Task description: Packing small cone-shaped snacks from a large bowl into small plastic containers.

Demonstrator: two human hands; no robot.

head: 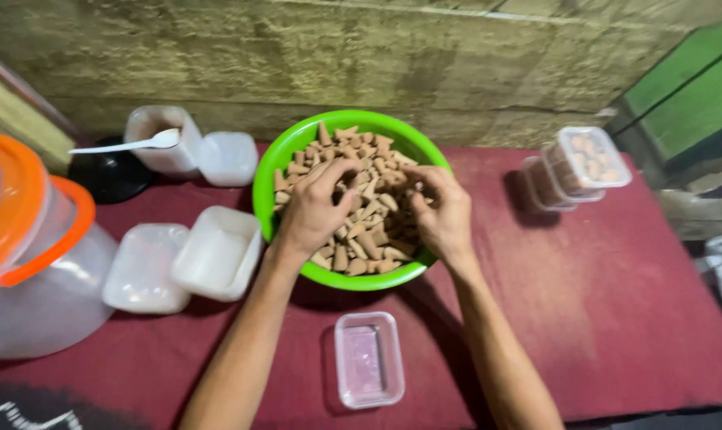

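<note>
A heap of small brown cone-shaped pieces (361,203) fills a round bright green plastic bowl (275,163) that sits just above the middle of the frame on a dark red cloth-covered table (616,302). Both hands are down in the heap. The left hand (313,209) comes in from the lower left, back of the hand up, with its fingers curled down into the cones near the bowl's centre; it looks half closed around a few of them, though what it actually grips is hidden beneath the fingers. The right hand (443,211) comes in from the lower right, its fingers bent and gathered toward the left hand, resting on cones at the bowl's right side; whether it holds any cannot be told. The two sets of fingertips lie near each other, with cones between them.

Below the bowl, at lower centre, an empty small clear rectangular plastic box (369,358) stands open. Left of the bowl lie two white plastic tubs (218,253), one tilted on the other. At upper left are a white container (166,137) with a white plastic spoon (130,144) laid across it and a white lid (228,158). At far left stands a large clear jar with an orange rim (35,263). At upper right sit stacked clear boxes (584,163) already filled with cones.
</note>
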